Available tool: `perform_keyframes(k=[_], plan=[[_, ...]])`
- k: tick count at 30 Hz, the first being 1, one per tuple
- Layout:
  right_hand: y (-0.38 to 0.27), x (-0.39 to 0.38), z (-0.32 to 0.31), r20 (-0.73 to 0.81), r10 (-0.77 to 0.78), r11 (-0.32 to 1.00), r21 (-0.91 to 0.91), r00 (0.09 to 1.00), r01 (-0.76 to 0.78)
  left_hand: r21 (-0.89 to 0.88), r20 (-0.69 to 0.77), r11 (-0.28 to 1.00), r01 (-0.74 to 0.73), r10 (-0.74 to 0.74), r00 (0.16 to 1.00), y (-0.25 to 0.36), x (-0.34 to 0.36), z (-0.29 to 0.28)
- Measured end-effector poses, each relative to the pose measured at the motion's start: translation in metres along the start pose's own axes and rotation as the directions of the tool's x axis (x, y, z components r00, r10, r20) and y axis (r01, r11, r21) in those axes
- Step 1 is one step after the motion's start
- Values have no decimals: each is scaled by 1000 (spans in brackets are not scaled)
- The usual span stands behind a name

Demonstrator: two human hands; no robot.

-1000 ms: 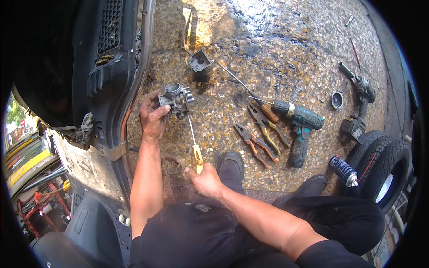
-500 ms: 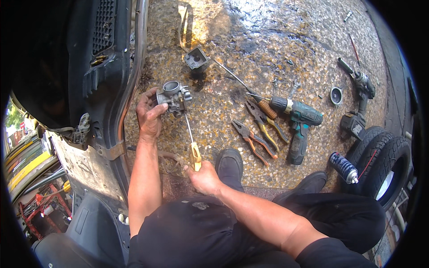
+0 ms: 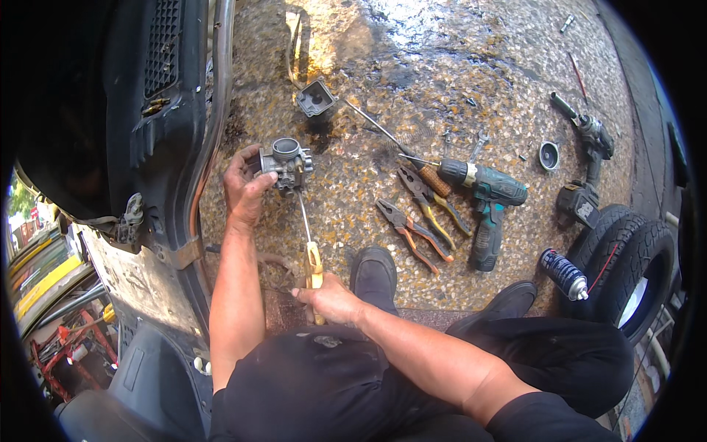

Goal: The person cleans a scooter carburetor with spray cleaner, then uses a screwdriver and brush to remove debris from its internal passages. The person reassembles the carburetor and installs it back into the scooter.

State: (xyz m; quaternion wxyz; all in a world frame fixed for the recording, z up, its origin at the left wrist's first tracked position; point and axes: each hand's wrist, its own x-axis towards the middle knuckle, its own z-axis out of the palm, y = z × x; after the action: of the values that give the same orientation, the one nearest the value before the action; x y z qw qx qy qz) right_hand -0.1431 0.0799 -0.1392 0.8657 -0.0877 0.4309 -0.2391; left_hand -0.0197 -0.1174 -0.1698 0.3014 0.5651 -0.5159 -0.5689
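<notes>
Grey metal, the carburetor (image 3: 289, 163) was gripped at its left side by your left hand (image 3: 246, 190); your right hand (image 3: 330, 299) was closed on the yellow-handled screwdriver (image 3: 314, 254), whose long axis pointed away from you, tip at the carburetor's near edge; the spray can (image 3: 565, 275) had printing too small to read

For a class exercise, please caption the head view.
Left hand holds a metal carburetor, right hand a yellow-handled screwdriver, its tip at the carburetor; a teal drill lies nearby.
</notes>
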Motion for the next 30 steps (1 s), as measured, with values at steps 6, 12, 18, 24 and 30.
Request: perform_keyframes(k=[6,12,18,24,30], plan=[[3,-3,-4,33,-7,1000,-4,999,7,-91,-120,992,87,-98,988,-10,10,-3],[14,2,-18,-75,-11,999,-34,997,8,-259,-156,936,238,-284,946,-7,4,-1],[17,12,-32,-226,-49,977,-211,973,1,-320,-62,908,272,-306,950,-5,0,1],[15,16,-51,-232,-22,936,-347,972,-61,-289,-88,917,274,-311,946,-12,-6,3],[-5,-34,-90,-264,-107,801,-594,959,-74,-305,14,901,309,-320,947,-12,-23,17]])
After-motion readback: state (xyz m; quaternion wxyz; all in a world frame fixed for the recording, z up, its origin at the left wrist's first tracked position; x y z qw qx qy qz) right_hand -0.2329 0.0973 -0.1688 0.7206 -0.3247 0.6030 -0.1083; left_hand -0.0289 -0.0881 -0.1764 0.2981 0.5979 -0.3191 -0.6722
